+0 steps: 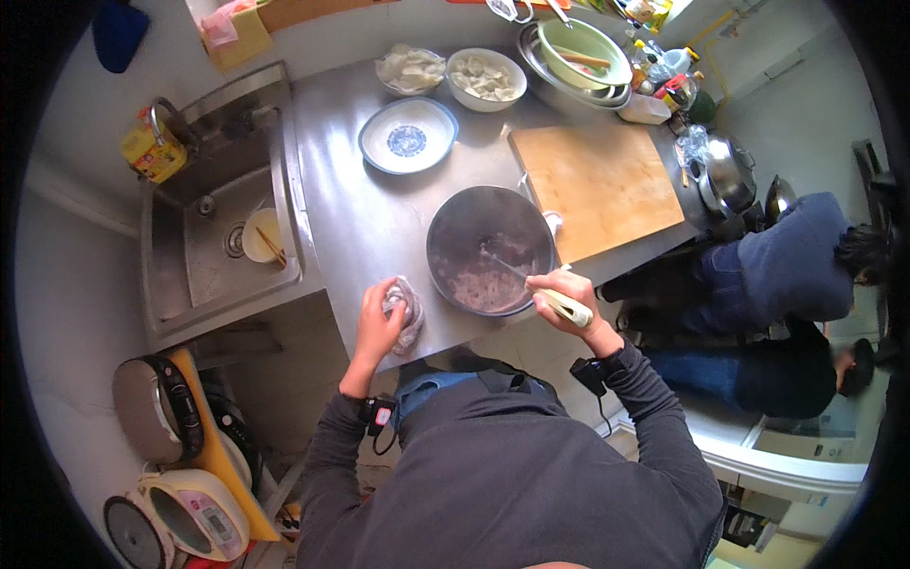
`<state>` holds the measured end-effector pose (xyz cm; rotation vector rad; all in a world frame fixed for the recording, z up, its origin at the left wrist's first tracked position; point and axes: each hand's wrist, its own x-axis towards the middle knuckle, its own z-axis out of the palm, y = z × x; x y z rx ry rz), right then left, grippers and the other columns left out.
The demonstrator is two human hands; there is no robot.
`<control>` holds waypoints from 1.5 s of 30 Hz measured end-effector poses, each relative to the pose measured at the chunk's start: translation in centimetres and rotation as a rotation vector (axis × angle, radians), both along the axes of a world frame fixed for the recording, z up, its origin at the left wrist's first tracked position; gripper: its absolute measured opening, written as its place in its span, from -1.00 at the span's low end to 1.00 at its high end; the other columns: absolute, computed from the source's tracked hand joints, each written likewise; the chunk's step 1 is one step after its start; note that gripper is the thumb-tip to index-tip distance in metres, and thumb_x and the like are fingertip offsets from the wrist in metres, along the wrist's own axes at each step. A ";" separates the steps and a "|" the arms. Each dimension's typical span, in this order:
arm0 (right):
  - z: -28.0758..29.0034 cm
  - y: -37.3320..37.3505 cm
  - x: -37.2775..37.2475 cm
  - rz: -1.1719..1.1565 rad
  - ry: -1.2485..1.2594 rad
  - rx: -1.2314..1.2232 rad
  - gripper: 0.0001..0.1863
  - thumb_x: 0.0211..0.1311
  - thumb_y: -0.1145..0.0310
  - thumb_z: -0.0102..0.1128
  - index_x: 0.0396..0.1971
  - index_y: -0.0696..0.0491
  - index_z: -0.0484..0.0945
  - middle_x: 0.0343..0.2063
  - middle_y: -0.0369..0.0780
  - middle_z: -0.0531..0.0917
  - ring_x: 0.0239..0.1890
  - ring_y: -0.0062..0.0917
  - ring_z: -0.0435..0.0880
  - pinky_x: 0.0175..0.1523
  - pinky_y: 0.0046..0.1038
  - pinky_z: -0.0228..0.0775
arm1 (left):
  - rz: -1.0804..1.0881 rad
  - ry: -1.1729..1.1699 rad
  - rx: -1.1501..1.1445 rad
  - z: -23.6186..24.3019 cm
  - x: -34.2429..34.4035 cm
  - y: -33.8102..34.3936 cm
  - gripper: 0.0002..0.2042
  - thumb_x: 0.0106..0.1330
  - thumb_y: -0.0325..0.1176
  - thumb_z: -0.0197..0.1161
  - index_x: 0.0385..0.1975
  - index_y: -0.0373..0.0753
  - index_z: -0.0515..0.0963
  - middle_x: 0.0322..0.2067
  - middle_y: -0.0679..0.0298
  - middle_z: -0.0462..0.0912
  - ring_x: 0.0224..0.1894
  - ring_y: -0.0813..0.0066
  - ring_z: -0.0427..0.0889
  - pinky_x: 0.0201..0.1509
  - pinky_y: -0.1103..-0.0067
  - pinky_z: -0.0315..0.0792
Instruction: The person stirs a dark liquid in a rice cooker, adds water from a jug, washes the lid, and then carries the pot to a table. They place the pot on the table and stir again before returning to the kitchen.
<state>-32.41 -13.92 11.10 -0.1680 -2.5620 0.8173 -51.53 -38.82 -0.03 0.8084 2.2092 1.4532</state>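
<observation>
A deep dark pot (455,216) stands at the front of the steel counter, with reddish-brown, wet-looking food (488,287) in its bottom. My right hand (573,302) is closed around a cream-handled cooking utensil (569,309). Its thin metal shaft slants into the pot; the shape of its head is unclear in the food. To the left of the pot, at the counter's front edge, my left hand (381,318) grips a crumpled grey-white cloth (408,327). A blue-rimmed oval dish (379,142) sits behind the pot.
A wooden cutting board (597,185) lies right of the pot. Two bowls of pale food (485,81) and stacked basins (583,57) stand behind. At left is a sink (213,299) holding a bowl with chopsticks (261,235). Two people (787,261) are at the right.
</observation>
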 end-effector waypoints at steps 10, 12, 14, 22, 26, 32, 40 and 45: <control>5.1 1.1 3.3 0.240 -0.273 0.107 -0.72 -0.25 0.46 0.24 -0.38 -0.04 0.60 -0.57 -0.26 0.54 -0.57 -0.42 0.56 -0.45 -0.49 0.44 | 0.106 -0.361 0.161 -3.0 -0.7 -0.9 -0.71 0.17 -0.46 0.14 -0.09 -0.29 0.40 -0.16 0.14 0.46 -0.18 0.39 0.52 -0.15 0.55 0.46; 6.1 1.1 4.1 0.288 -0.304 0.292 -0.64 -0.29 0.46 0.28 -0.33 -0.05 0.57 -0.58 -0.27 0.49 -0.58 -0.45 0.52 -0.50 -0.49 0.41 | 0.112 -0.348 0.153 -3.1 -0.9 -1.5 -0.72 0.16 -0.47 0.14 -0.12 -0.29 0.38 -0.19 0.15 0.47 -0.22 0.40 0.54 -0.17 0.55 0.46; 6.9 1.1 4.5 0.333 -0.312 0.393 -0.59 -0.31 0.44 0.29 -0.28 -0.06 0.55 -0.51 -0.27 0.48 -0.52 -0.46 0.52 -0.47 -0.51 0.41 | 0.157 -0.349 0.156 -3.0 -1.0 -2.0 -0.72 0.16 -0.48 0.14 -0.12 -0.30 0.36 -0.20 0.16 0.48 -0.24 0.41 0.54 -0.19 0.56 0.46; 5.4 3.1 2.6 0.369 -0.241 0.635 -0.64 -0.22 0.39 0.20 -0.27 -0.04 0.51 -0.40 -0.28 0.47 -0.41 -0.51 0.51 -0.41 -0.56 0.43 | 0.117 -0.318 0.151 -1.8 -0.7 -0.2 -0.65 0.15 -0.50 0.14 -0.05 -0.29 0.29 -0.19 0.13 0.46 -0.24 0.44 0.53 -0.23 0.57 0.50; 4.4 4.6 1.0 0.440 -0.196 0.717 -0.72 -0.14 0.38 0.13 -0.30 -0.01 0.48 -0.40 -0.30 0.46 -0.42 -0.53 0.49 -0.43 -0.59 0.41 | 0.105 -0.369 0.137 -0.9 -0.5 1.1 -0.64 0.16 -0.48 0.12 -0.03 -0.29 0.29 -0.18 0.11 0.46 -0.23 0.42 0.54 -0.26 0.58 0.52; 4.6 5.5 0.4 0.481 -0.263 0.720 -0.75 -0.14 0.38 0.13 -0.34 0.00 0.48 -0.46 -0.32 0.43 -0.38 -0.52 0.50 -0.41 -0.57 0.42 | 0.074 -0.368 0.067 -0.2 -0.7 1.0 -0.58 0.17 -0.48 0.11 0.04 -0.26 0.21 -0.17 0.09 0.45 -0.25 0.39 0.56 -0.27 0.55 0.53; 7.8 6.0 -0.4 0.421 -0.478 0.434 -0.79 -0.09 0.41 0.12 -0.35 -0.03 0.49 -0.48 -0.26 0.48 -0.36 -0.39 0.53 -0.30 -0.44 0.40 | 0.093 -0.376 0.103 -1.2 -0.7 0.8 -0.54 0.18 -0.49 0.10 0.07 -0.27 0.13 -0.16 0.04 0.43 -0.27 0.37 0.57 -0.29 0.55 0.54; 7.9 7.3 -0.8 0.379 -0.397 0.103 -0.77 -0.20 0.45 0.21 -0.41 -0.01 0.54 -0.51 -0.24 0.55 -0.40 -0.31 0.56 -0.29 -0.42 0.42 | 0.091 -0.350 0.087 -1.5 -0.7 0.3 -0.54 0.17 -0.49 0.11 0.07 -0.27 0.15 -0.17 0.05 0.44 -0.27 0.37 0.57 -0.27 0.55 0.52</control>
